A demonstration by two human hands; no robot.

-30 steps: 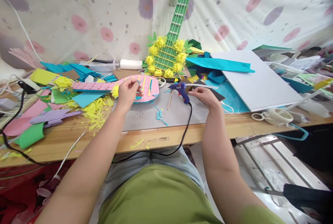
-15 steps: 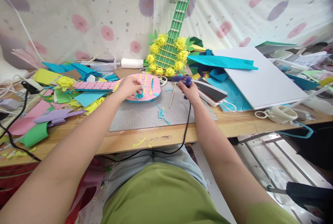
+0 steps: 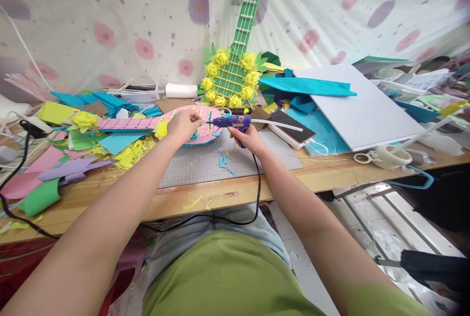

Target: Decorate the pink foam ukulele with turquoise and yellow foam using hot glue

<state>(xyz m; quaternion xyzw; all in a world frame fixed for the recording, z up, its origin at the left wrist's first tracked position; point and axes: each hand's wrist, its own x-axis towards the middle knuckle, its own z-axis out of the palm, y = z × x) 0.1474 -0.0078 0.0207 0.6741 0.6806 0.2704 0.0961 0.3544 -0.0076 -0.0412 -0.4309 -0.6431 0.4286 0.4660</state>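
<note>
Single head-worn camera
Looks forward and down, close over the left hand [image 3: 183,127] and right hand [image 3: 246,137] at the wooden table [image 3: 235,193]

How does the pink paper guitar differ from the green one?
The pink guitar lies flat on the table, neck pointing left; the green guitar stands upright against the cloth. Yellow flowers ring the green guitar's body, not the pink guitar's. The left hand and glue gun work at the pink guitar; the green guitar stands untouched. Both have fretted necks.
</note>
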